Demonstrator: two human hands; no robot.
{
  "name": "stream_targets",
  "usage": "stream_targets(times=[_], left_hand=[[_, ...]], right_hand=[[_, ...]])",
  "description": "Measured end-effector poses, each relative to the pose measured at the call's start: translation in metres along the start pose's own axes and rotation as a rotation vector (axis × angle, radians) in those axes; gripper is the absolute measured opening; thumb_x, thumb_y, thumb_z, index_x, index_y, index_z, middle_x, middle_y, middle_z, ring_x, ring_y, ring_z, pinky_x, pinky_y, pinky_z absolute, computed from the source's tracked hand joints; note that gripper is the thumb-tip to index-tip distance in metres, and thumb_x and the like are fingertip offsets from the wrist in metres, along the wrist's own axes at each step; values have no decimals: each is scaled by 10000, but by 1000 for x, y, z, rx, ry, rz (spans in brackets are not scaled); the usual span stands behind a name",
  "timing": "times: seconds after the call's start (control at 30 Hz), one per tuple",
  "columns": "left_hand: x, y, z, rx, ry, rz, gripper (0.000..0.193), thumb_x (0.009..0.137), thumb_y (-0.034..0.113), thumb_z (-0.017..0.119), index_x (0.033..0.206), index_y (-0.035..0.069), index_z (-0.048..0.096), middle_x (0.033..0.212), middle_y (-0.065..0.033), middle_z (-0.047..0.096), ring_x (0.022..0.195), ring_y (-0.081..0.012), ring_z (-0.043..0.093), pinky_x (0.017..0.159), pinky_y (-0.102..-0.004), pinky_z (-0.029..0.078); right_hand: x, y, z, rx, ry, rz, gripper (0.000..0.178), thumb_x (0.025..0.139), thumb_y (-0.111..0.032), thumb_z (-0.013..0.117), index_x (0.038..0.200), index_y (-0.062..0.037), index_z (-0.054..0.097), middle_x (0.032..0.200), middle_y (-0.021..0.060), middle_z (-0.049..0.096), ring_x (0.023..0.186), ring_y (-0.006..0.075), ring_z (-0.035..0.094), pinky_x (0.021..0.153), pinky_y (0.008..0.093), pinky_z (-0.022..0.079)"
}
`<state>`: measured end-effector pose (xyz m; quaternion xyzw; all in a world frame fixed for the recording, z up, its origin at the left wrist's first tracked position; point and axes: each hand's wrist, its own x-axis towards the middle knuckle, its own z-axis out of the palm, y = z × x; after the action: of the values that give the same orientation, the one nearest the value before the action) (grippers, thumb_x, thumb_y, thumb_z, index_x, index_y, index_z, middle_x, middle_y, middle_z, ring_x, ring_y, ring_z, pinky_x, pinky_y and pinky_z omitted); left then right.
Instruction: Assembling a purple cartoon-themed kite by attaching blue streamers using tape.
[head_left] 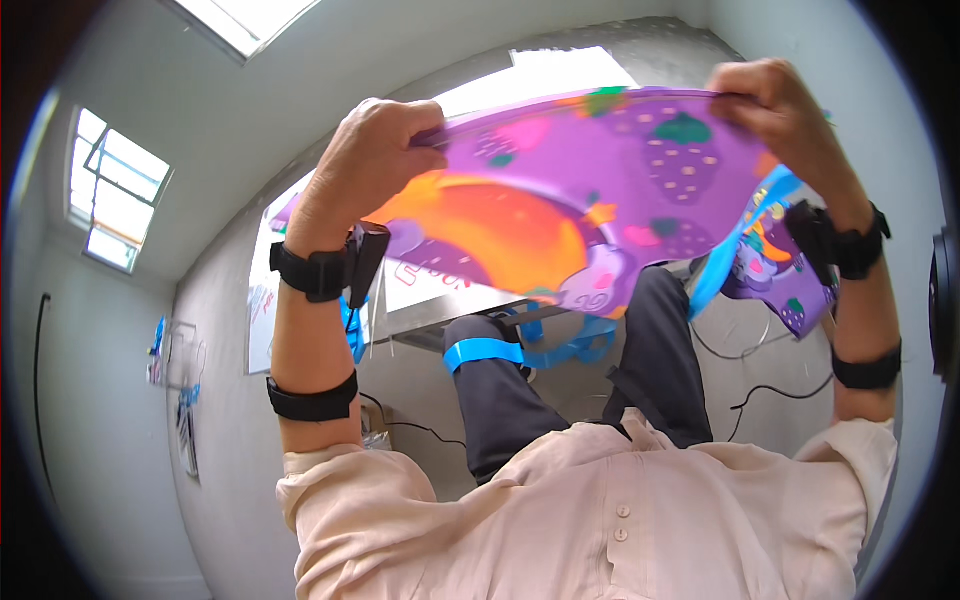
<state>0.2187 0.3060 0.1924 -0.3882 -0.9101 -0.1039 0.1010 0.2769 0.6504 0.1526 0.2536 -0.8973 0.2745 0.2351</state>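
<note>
A purple sheet of fabric (660, 160), printed with strawberries and an orange crescent, is stretched between my hands in front of me, somewhat blurred. My left hand (385, 150) is closed on its upper left corner. At the upper right corner, my right hand (765, 105) grips the same edge. A blue strap (715, 270) hangs by the sheet's right side; where it joins is hard to see. Below my right wrist, another purple printed piece (785, 270) shows. The sheet hides much of the surface behind it.
A white-topped table (440, 285) with red print stands ahead, partly covered. Across my left leg lies a blue band (485, 352), with more blue strap between my knees. Black cables (780, 390) run along the floor at the right. A wire rack (180, 360) stands by the left wall.
</note>
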Motion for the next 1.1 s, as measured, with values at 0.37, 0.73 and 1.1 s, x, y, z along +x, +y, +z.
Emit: stream_targets(times=[0.37,0.73,1.1], left_hand=[[-72,-81,-41,-411,130,-160,69,773,51,681,790,12,627,706,-40,614,642,-110,584,637,-234,500],[-53,-55,26,-1542,619,34,294,794,7,626,1082,5,562,984,-88,635,891,-182,620,815,-334,503],[-65,-61,110,-1270,639,-233,71,772,-40,617,822,8,603,766,-93,636,672,-166,626,630,-274,516]], right_hand=[[-19,73,-13,397,-87,296,118,833,-83,621,739,-11,615,633,-53,553,607,4,494,573,170,414],[-14,68,4,674,-124,355,63,816,-104,649,805,-50,678,703,-49,628,632,15,545,625,171,440],[7,92,-38,382,-193,259,145,851,-171,627,930,-64,685,787,-13,668,695,45,611,682,184,495]])
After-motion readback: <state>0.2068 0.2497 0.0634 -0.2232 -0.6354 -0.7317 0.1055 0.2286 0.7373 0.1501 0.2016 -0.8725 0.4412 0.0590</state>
